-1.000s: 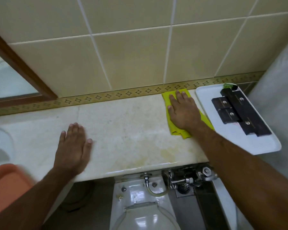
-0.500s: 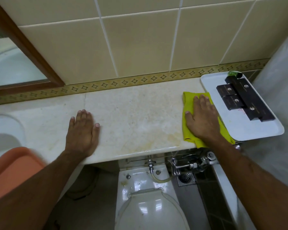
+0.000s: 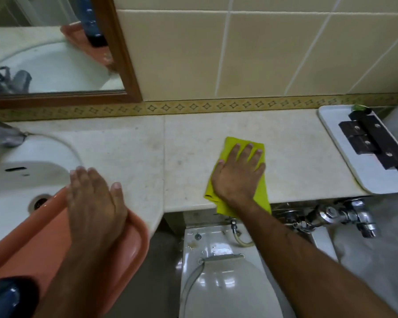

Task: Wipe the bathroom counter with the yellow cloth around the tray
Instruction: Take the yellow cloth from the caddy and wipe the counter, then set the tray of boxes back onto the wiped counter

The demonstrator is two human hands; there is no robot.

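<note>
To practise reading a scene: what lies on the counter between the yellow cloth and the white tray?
Nothing: in the head view, only bare counter separates the yellow cloth, under the right hand, from the white tray.

The tabletop [image 3: 216,134] looks like pale polished stone, smooth, with a dull sheen and faint stains. The yellow cloth [image 3: 260,196] is soft, matt fabric. The white tray [image 3: 338,157] at the right seems smooth plastic; the orange tray [image 3: 44,237] nearer left is glossy plastic. Wall tiles [image 3: 182,53] are glazed ceramic. The mirror frame [image 3: 115,42] is dark wood. The valve [image 3: 345,214] is shiny chromed metal.
</note>
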